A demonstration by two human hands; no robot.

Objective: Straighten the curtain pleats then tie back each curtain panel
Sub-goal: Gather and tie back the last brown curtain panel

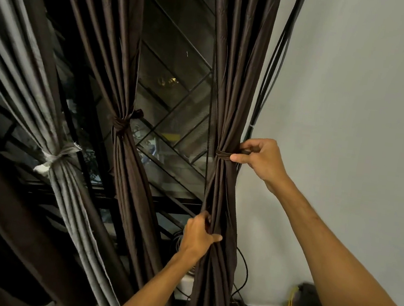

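Observation:
Three curtain panels hang in front of a dark window. The right dark brown panel (232, 100) is gathered by a thin dark tie-back (222, 154). My right hand (261, 160) pinches that tie-back at the panel's right side. Lower down, my left hand (198, 233) grips the bundled pleats of the same panel. The middle brown panel (120, 66) is bound with a knotted brown tie (121, 124). The left grey panel (27, 75) is bound with a pale tie (54, 155).
A pale wall (352, 120) stands right of the curtains, with black cables (275, 67) running down beside the right panel. The window grille (174, 124) shows between the panels. Clutter and yellow cord (290, 303) lie at the lower right.

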